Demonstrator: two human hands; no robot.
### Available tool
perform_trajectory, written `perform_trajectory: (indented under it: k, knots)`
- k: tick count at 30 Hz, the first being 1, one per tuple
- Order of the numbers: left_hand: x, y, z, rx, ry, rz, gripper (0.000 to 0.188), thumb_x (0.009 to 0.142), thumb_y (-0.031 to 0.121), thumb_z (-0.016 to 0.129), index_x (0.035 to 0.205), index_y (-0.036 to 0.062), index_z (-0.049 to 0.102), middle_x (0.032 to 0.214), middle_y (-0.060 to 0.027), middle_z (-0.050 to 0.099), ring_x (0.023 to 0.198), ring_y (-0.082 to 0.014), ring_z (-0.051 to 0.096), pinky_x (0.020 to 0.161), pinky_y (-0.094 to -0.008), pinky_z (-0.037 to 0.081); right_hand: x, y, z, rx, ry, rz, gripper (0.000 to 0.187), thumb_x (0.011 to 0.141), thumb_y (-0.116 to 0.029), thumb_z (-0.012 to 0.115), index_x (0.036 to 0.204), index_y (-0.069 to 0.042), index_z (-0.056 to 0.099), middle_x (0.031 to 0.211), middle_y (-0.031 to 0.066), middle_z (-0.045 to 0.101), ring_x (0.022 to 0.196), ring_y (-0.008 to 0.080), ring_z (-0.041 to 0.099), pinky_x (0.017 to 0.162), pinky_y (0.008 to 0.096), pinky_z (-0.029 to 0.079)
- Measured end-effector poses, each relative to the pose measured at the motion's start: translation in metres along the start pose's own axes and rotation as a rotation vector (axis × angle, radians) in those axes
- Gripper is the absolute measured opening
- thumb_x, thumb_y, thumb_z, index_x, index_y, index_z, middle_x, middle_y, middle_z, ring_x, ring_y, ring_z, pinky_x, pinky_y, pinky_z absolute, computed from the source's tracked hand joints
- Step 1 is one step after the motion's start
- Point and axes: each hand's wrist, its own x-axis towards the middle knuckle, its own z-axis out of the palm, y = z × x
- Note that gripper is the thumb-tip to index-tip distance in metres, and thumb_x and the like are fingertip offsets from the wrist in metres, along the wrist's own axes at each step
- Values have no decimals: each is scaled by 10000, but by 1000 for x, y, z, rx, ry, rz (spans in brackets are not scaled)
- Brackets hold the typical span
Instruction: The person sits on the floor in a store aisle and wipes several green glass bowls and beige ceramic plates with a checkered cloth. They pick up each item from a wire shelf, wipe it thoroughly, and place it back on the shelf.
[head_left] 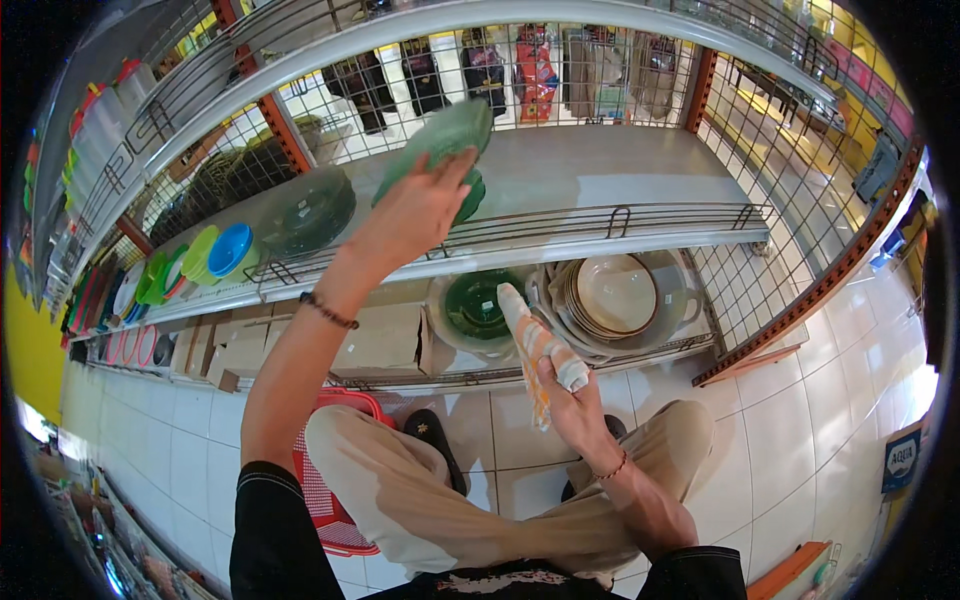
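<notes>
White-tiled floor (790, 430) spreads below and in front of a grey metal shelf (640, 170) edged with a low brown wire rail (620, 222). Over the middle of this shelf, the left hand (425, 200) grips a round translucent green glass plate (452, 130), its fingers spread across the surface; the plate is tilted and blurred. Just below it, also over the shelf, shows a bit of more green glassware (473, 200), mostly hidden by plate and hand.

On the left part of the shelf lie clear grey-green glass plates (315, 210); farther left along it are a bright blue plastic bowl (231, 250) and lime-green plastic bowls (200, 250).

Lower than the shelf and in front of it, the right hand (575, 405) is closed around a bunched orange-and-white checked cloth (545, 355), one end pointing up toward the shelf. Beneath the shelf, on a lower level, stand a deep green round dish (478, 308), stacked cream round plates with brown rims (615, 290) and brown cardboard boxes (380, 340). A red plastic basket (320, 500) is on the floor in front of the shelf, partly covered by the person's left leg (390, 500). Behind the shelf rises a wire grid (705, 185).
</notes>
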Motion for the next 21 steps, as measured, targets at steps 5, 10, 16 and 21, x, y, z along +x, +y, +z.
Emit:
perform_trajectory:
  k: [5,10,16,21]
  knots:
    - [14,-19,31,62,-533,-295,357,936,152,434,1250,-16,417,883,-274,608,852,-429,580,798,-496,469,-3,0,-4,-112,8,-116,346,943,-188,513,1223,14,512,973,37,591,835,86,492,757,256,438]
    - [6,-49,54,69,-628,-301,308,927,149,441,1176,-29,468,873,-261,609,884,-416,583,797,-485,470,-9,-17,-2,-185,44,-153,306,920,-186,540,1161,1,558,837,96,631,716,102,500,691,285,457]
    - [14,-52,65,94,-758,-279,312,926,196,445,1123,-38,507,891,-251,611,903,-414,581,795,-481,468,-8,-17,-4,-111,-17,-117,406,947,-182,497,1322,-28,463,1041,17,592,893,70,474,793,242,427]
    - [19,-48,63,-5,-826,-370,483,904,379,509,1143,-40,520,956,-258,614,937,-404,580,847,-464,465,-9,-17,-2,-82,-29,-102,406,946,-172,496,1326,-31,464,1073,14,588,907,72,472,811,243,423]
